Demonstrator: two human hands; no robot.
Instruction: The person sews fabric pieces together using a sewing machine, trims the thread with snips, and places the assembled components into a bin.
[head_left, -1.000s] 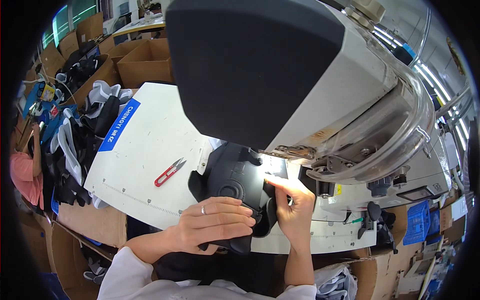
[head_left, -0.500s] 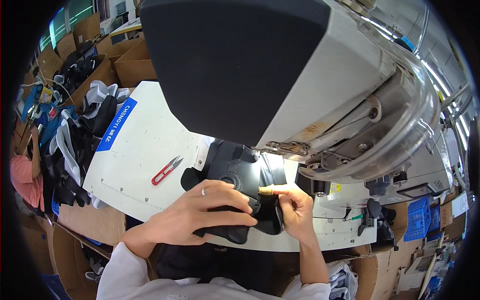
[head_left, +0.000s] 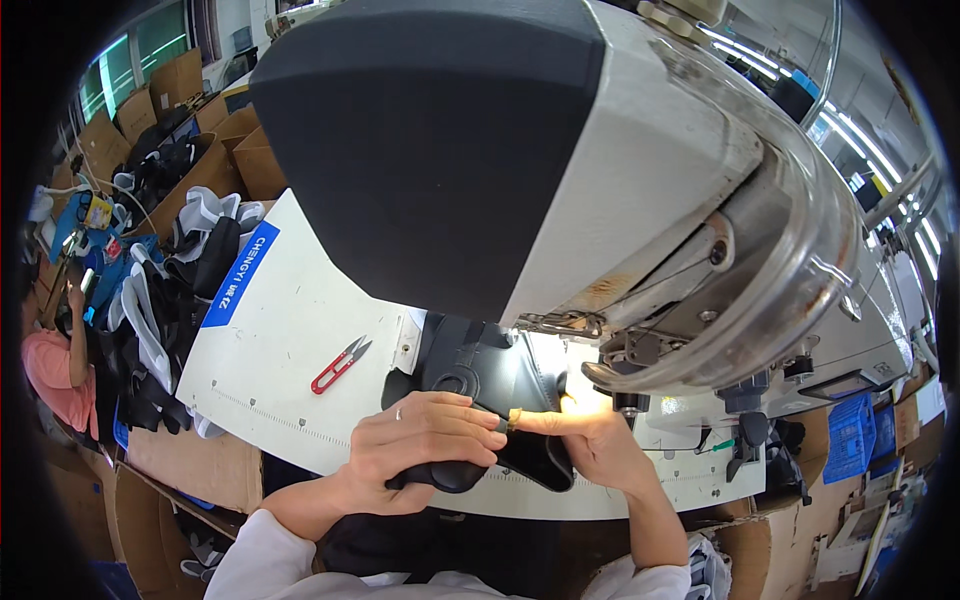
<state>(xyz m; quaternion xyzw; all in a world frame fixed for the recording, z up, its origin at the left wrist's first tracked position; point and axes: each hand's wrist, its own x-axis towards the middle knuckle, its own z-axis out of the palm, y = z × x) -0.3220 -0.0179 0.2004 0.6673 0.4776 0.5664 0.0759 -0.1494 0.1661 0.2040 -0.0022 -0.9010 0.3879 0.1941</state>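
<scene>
A black leather-like piece [head_left: 458,348] with a round stitched ring and padded near edges lies beneath the sewing machine head [head_left: 540,322]. My left hand [head_left: 425,440], with a ring on one finger, curls over the piece's near left padding and grips it. My right hand [head_left: 590,440] holds its near right edge, the index finger stretched left and wearing a yellowish finger cover [head_left: 516,417]. That fingertip meets my left fingertips at a fold of the piece. The right thumb is mostly hidden. Red-handled thread snips [head_left: 340,366] lie on the white table, left of the piece.
The machine's dark cover [head_left: 430,150] hangs over the table's far side. Black and white pieces [head_left: 150,310] are heaped at the left, near cardboard boxes [head_left: 200,170]. Another person in a pink top [head_left: 62,370] is at the far left. A blue crate [head_left: 850,437] stands at the right.
My two hands have come together, the right index fingertip moving left and down to the left fingertips. My left fingers have curled more tightly around the padding. The view has shifted slightly.
</scene>
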